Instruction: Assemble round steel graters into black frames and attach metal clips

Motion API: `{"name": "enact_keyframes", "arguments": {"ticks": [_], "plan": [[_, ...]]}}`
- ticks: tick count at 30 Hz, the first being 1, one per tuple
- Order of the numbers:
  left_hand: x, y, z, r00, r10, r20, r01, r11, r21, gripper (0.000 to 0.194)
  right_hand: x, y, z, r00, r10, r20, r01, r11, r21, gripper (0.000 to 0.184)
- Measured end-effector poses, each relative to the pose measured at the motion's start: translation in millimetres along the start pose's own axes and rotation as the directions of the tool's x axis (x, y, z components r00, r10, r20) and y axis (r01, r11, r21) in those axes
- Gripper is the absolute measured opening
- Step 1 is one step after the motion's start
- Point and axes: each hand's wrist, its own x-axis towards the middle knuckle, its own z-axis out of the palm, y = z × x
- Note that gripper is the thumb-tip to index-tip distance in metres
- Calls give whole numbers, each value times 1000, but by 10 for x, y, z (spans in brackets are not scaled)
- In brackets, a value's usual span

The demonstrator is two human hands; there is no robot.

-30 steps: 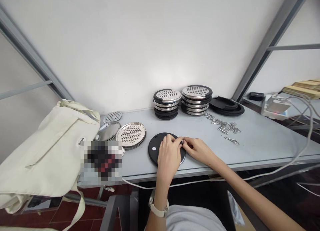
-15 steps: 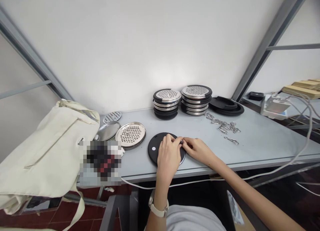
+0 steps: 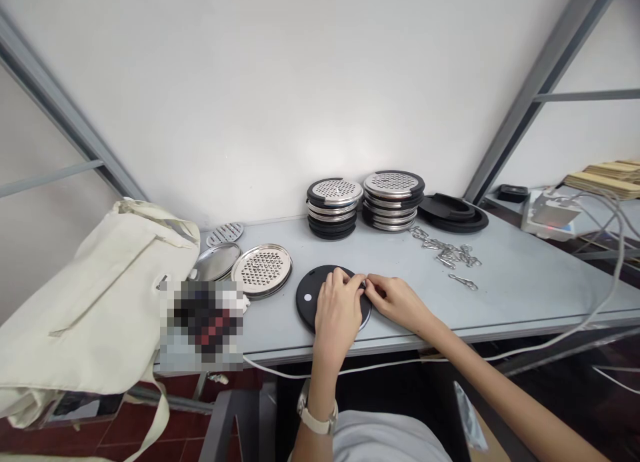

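Observation:
A round black disc (image 3: 306, 312) with a white dot lies on the grey table near its front edge. My left hand (image 3: 341, 309) rests over it, fingers bent and pressed on its surface, thumb and forefinger reaching to the right rim. At that rim my right hand (image 3: 397, 302) is closed in a pinch, its fingertips meeting those of the left. Whatever small thing sits between the fingertips is hidden. Left of the disc lie round metal grater plates (image 3: 262, 270). Several small metal clips (image 3: 450, 252) are scattered to the right, one of them (image 3: 464, 281) apart from the pile.
Behind stand two stacks of black-rimmed grater discs, a left stack (image 3: 333, 212) and a right stack (image 3: 393, 205). Black round trays (image 3: 453, 215) lie beside them. A cream bag (image 3: 100, 302) covers the table's left end. A white cable (image 3: 550, 345) runs along the front edge.
Both hands stay at the disc's right rim. Only a slight shift of the fingertips there can be seen.

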Motion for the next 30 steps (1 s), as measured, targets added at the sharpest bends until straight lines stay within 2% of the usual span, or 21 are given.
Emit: {"name": "enact_keyframes", "arguments": {"ticks": [23, 30], "plan": [[5, 8, 9, 1000, -4, -14, 5, 1000, 21, 26, -14, -40, -12, 999, 19, -34, -19, 1000, -2, 30], [17, -12, 49, 999, -25, -39, 27, 998, 57, 21, 20, 3, -39, 987, 74, -144, -63, 995, 79, 32]]}}
